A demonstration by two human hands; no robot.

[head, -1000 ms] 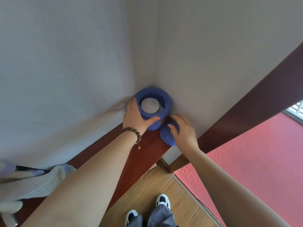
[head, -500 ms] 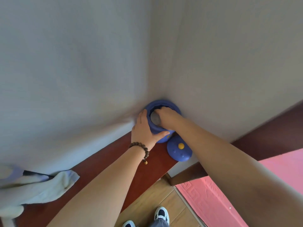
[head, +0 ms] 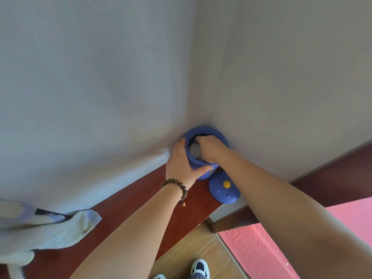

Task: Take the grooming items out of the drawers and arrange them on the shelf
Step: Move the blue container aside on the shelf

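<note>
A blue jar point(head: 203, 174) stands in the far corner of a dark red wooden shelf point(head: 128, 200), right where the two pale walls point(head: 90, 77) meet. Its top is open.

The left hand point(head: 182, 164) is wrapped around the left side of the jar. The fingers go up the far side and the thumb curls across the near side, so this grip is holding the jar. A brown bead bracelet point(head: 177, 187) sits on that wrist.

The right hand point(head: 209, 148) reaches down into the jar's mouth. Its fingers are hidden inside, so you cannot tell if that grip is open or closed, or if it holds anything.

The blue lid point(head: 224, 190) with a yellow knob lies on the shelf just near and to the right of the jar, at the shelf's right end.

Some white and pale blue cloths point(head: 40, 232) lie on the left part of the shelf, well apart from the jar.

Down below are a wooden floor point(head: 185, 246), a pink mat point(head: 259, 244) on the right, and the person's shoes point(head: 199, 267).
</note>
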